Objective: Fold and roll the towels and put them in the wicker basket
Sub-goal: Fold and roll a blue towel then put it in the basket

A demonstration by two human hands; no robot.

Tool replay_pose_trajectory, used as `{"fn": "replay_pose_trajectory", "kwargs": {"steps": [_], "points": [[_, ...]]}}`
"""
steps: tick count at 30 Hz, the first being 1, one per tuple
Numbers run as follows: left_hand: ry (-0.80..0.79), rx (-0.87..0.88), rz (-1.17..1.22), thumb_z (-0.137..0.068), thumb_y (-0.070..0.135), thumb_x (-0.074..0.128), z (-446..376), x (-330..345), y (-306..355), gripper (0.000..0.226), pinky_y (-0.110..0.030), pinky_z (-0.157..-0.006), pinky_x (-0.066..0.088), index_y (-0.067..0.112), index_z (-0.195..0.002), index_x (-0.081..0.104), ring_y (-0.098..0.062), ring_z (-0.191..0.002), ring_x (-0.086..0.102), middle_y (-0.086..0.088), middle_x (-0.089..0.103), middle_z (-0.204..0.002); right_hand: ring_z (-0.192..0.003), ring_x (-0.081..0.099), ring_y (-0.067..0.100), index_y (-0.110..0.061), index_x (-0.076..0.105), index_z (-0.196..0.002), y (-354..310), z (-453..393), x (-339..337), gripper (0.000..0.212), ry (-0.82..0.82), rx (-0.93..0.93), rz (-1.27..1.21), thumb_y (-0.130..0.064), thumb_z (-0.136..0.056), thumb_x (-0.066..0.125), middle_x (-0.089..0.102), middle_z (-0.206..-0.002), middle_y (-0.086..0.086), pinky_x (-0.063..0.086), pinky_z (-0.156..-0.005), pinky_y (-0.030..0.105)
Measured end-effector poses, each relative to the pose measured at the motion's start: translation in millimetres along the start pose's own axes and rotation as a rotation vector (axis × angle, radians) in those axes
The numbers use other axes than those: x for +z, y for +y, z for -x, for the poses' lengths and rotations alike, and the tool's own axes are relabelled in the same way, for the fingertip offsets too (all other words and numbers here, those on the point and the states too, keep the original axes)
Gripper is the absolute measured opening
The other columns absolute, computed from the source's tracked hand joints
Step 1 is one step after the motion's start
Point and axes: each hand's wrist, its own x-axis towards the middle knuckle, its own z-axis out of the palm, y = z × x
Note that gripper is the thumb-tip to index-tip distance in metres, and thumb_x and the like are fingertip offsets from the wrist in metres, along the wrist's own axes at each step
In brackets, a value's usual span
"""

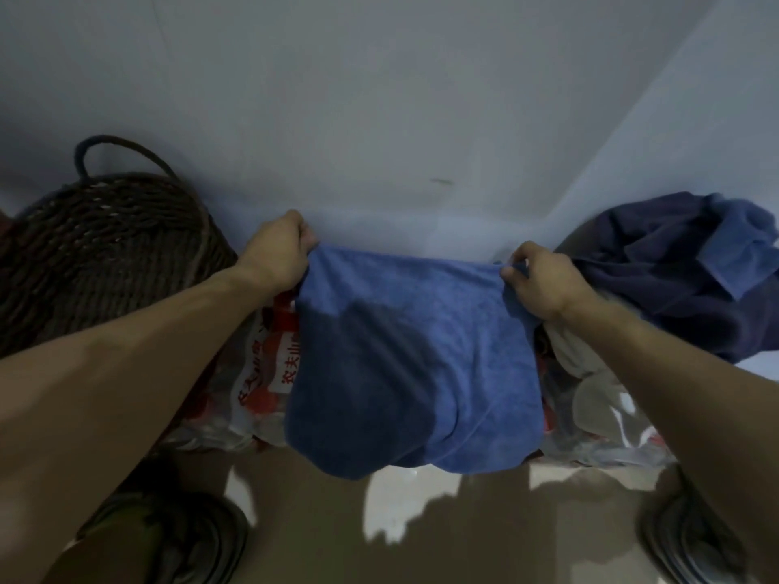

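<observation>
Head view records both arms extended forward and down toward a pale wall (379,99). Left hand (278,250) is clenched on the upper left corner of a blue towel (413,356), fingers curled over the edge. Right hand (537,280) grips the upper right corner likewise, fingertips pinching the hem. Towel is held spread between the two hands, top edge taut and roughly level, body hanging down with its lower edge bunched and rounded above the floor (316,520). A darker patch covers the towel's left and centre; whether shadow or damp cannot be determined. Wicker basket (105,255) stands at the left against the wall, just beside the left forearm, with one loop handle (122,151) rising at its far rim; its interior is not visible. A heap of dark blue towels (683,267) lies at the right, near the right hand, against the wall corner. Plastic bags (257,381) with red print sit behind the hanging towel on both sides, partly hidden by it. Two shoes (181,537) show at the lower corners on a brown floor with bright light patches.
</observation>
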Motion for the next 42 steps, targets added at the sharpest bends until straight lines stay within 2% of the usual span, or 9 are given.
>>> {"fn": "replay_pose_trajectory", "kwargs": {"steps": [6,9,15,20,25,30,35,39,42], "points": [[-0.064,-0.090,-0.010,-0.098,0.020,0.044,-3.1,8.8,2.0,0.012,-0.047,-0.091,0.047,0.008,-0.099,0.048,-0.037,-0.095,0.056,-0.018,0.059,-0.105,-0.103,0.059,0.040,-0.004,0.054,-0.112,0.6,4.3,5.6,0.039,0.011,0.066,0.008,-0.039,-0.095,0.058,0.063,-0.112,0.024,0.046,-0.079,0.037],[-0.073,-0.067,0.073,-0.092,0.032,0.062,-1.3,14.6,-0.5,0.026,-0.040,-0.090,0.048,0.013,-0.105,0.050,-0.028,-0.093,0.057,-0.008,0.060,-0.101,-0.108,0.054,0.038,-0.006,0.058,-0.110,-4.0,2.5,1.9,0.040,0.011,0.034,0.079,-0.041,-0.091,0.063,0.059,-0.113,0.024,0.045,-0.086,0.038],[0.066,0.155,0.253,-0.081,0.008,0.073,13.4,8.8,-0.5,0.034,-0.033,-0.076,0.055,0.015,-0.110,0.056,-0.015,-0.076,0.061,-0.003,0.063,-0.086,-0.089,0.063,0.027,-0.016,0.061,-0.075,-8.4,4.6,-16.1,0.020,-0.053,-0.005,0.006,-0.026,-0.079,0.079,0.069,-0.087,0.009,0.042,-0.070,0.027],[-0.128,0.111,0.092,-0.081,0.015,0.076,25.5,-6.2,4.3,0.062,-0.027,-0.075,0.049,0.019,-0.134,0.045,-0.021,-0.086,0.060,-0.005,0.057,-0.101,-0.082,0.062,0.023,-0.011,0.067,-0.098,-1.9,7.7,-24.5,0.029,-0.109,0.095,-0.319,-0.017,-0.075,0.084,0.067,-0.089,0.009,0.052,-0.078,0.032],[-0.190,0.141,0.046,-0.085,0.013,0.072,35.5,-33.9,6.1,0.025,-0.041,-0.084,0.055,0.007,-0.108,0.064,-0.028,-0.090,0.066,-0.012,0.070,-0.098,-0.087,0.064,0.028,0.004,0.067,-0.104,0.4,20.7,-32.9,0.024,-0.314,0.141,-0.770,-0.014,-0.090,0.070,0.068,-0.095,0.017,0.054,-0.088,0.045],[-0.100,-0.052,0.090,-0.092,0.020,0.063,41.5,-41.7,8.2,0.014,-0.038,-0.083,0.054,0.008,-0.091,0.070,-0.022,-0.075,0.062,-0.015,0.072,-0.090,-0.075,0.068,0.024,-0.002,0.068,-0.096,-2.6,25.6,-37.3,0.017,-0.327,0.136,-0.961,-0.018,-0.095,0.064,0.073,-0.081,0.010,0.060,-0.066,0.034],[-0.024,-0.119,0.349,-0.080,0.016,0.078,51.2,-35.8,15.8,0.014,-0.019,-0.062,0.053,0.009,-0.086,0.067,-0.007,-0.060,0.057,0.000,0.066,-0.067,-0.080,0.058,0.029,-0.003,0.058,-0.084,-3.1,19.8,-23.3,0.028,0.024,0.097,-0.445,-0.027,-0.097,0.059,0.058,-0.083,0.017,0.042,-0.070,0.032],[-0.031,-0.098,0.467,-0.077,-0.003,0.076,52.7,-18.8,21.3,0.021,-0.009,-0.063,0.052,0.006,-0.093,0.065,-0.009,-0.063,0.054,-0.004,0.061,-0.072,-0.119,0.054,0.040,0.002,0.051,-0.123,-11.5,22.5,-8.8,0.030,0.101,0.237,-0.119,-0.016,-0.098,0.050,0.056,-0.128,0.025,0.044,-0.096,0.041],[0.045,-0.073,0.415,-0.087,0.009,0.069,48.3,-8.9,23.5,0.005,-0.018,-0.067,0.055,0.015,-0.087,0.069,-0.015,-0.071,0.064,-0.002,0.069,-0.079,-0.125,0.044,0.039,-0.008,0.044,-0.130,-47.8,23.8,-3.6,0.035,0.149,0.082,0.123,-0.009,-0.095,0.049,0.042,-0.136,0.018,0.040,-0.101,0.049]]}}
